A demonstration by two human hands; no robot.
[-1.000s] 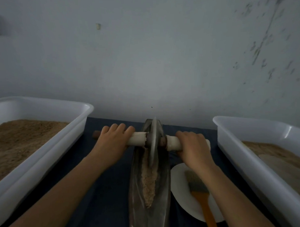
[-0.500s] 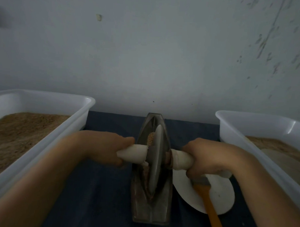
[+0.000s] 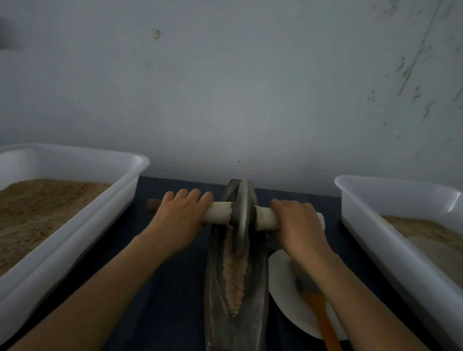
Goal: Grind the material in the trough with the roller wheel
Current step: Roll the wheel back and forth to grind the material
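— Left hand (image 3: 180,218)?
— Palm down, fingers curled over the axle (image 3: 218,216), knuckles toward the wall. Forearm bare, stretched from the lower left corner up toward the middle.

— And the right hand (image 3: 299,225)?
— Same grip on the other end of the axle, palm down, fingers wrapped over the top. Forearm bare too, reaching up from the lower right edge.

— Thumbs?
— Hidden beneath, probably tucked under the axle; hard to tell in this dim view.

— Arms level with each other?
— Roughly; both extended well forward, wrists nearly straight, hands set apart.
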